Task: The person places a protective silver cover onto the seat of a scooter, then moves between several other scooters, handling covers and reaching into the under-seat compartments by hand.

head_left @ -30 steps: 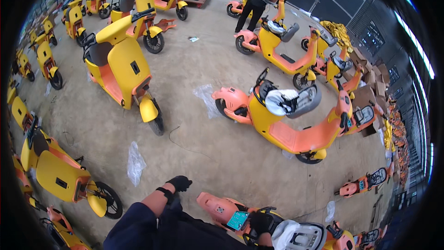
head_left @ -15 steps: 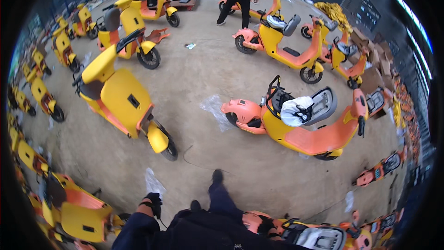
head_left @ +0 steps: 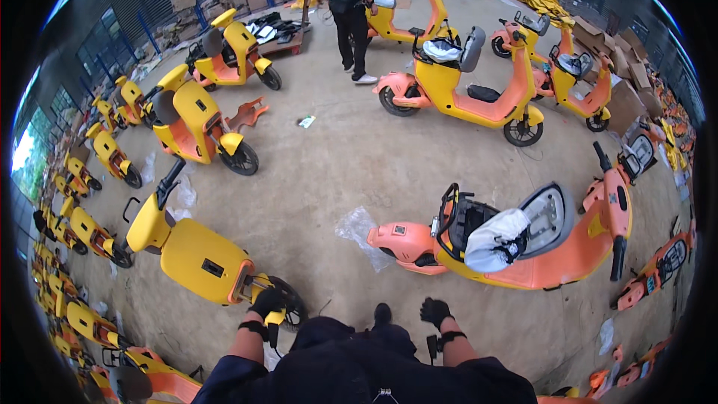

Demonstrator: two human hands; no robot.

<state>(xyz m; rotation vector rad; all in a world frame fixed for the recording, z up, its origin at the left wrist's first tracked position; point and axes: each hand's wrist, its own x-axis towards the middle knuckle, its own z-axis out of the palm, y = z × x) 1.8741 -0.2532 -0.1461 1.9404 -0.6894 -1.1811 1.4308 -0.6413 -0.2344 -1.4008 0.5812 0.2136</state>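
Presently we record both hands gloved in black, at the lower centre of the frame. Our left hand (head_left: pixel 266 301) rests against the rear wheel end of the glossy yellow plastic-bodied scooter (head_left: pixel 196 256); whether its fingers are clamped on anything we cannot tell. Our right hand (head_left: pixel 434 310) hangs free over the rough grey concrete floor (head_left: pixel 329 172), loosely curled and holding nothing. The two hands are well apart.

The yellow scooter lies to the left of the hands, its long axis running from lower centre up toward the left of the frame, handlebar end furthest away. The left hand is plainly the nearer.

At centre right, an orange and yellow scooter with raised seat (head_left: pixel 523 243) lies crosswise, a white cloth-like bundle (head_left: pixel 495 239) sitting in its open seat well. A crumpled clear plastic sheet (head_left: pixel 359 228) lies on the floor by its rear end. Another person in dark trousers (head_left: pixel 345 7) stands at upper centre, well apart.
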